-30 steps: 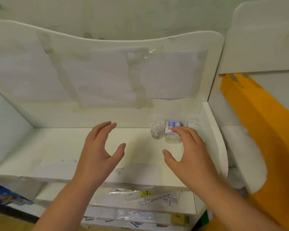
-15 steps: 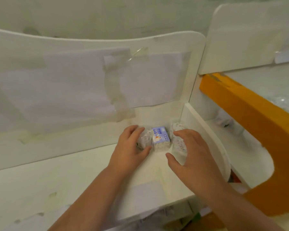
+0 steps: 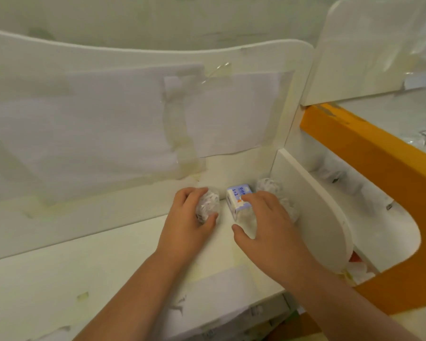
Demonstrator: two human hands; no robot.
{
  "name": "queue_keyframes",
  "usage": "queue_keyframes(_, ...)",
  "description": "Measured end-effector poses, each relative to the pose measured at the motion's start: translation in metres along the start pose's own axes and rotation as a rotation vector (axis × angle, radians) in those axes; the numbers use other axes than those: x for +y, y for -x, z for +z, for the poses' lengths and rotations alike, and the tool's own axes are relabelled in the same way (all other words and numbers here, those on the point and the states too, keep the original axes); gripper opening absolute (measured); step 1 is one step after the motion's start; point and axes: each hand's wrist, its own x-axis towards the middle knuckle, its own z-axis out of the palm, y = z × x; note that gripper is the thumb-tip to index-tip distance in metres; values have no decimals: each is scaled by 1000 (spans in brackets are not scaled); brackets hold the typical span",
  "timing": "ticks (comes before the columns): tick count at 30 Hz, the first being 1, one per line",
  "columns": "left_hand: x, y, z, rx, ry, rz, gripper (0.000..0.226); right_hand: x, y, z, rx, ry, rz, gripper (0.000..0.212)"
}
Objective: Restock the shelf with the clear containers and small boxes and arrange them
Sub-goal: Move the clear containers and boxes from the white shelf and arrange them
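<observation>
At shelf (image 3: 108,279) back-rt corner: 2 clear containers (image 3: 208,204), 1 small box (image 3: 239,196); left hand (image 3: 187,225) round container, right hand (image 3: 268,227) on box.

Three items crowd the shelf's (image 3: 108,279) corner at 1 o'clock.

A small box (image 3: 239,196) stands between two clear containers: one (image 3: 208,204) at its 9 o'clock inside the left hand (image 3: 187,222), the other (image 3: 268,187) at its 3 o'clock against the side panel (image 3: 312,212). The right hand (image 3: 268,230) lies over the box's 5 o'clock corner.
</observation>
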Motion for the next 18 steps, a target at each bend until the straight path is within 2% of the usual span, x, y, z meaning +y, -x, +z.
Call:
queue_keyframes(4, -5, 5, -15, 24, -1, 2, 58, -4, -21, 24, -127, 90, 99, 62)
queue_keyframes(8, -7, 6, -29, 48, -16, -5, 59, -7, -36, 40, -217, 285, 191, 67)
queue_keyframes(13, -7, 11, -41, 78, -5, -7, 58, -10, -43, 51, -132, 329, 152, 57)
queue_keyframes(18, -8, 14, -50, 105, -7, 2, 58, -13, -46, 61, -59, 153, 209, 57)
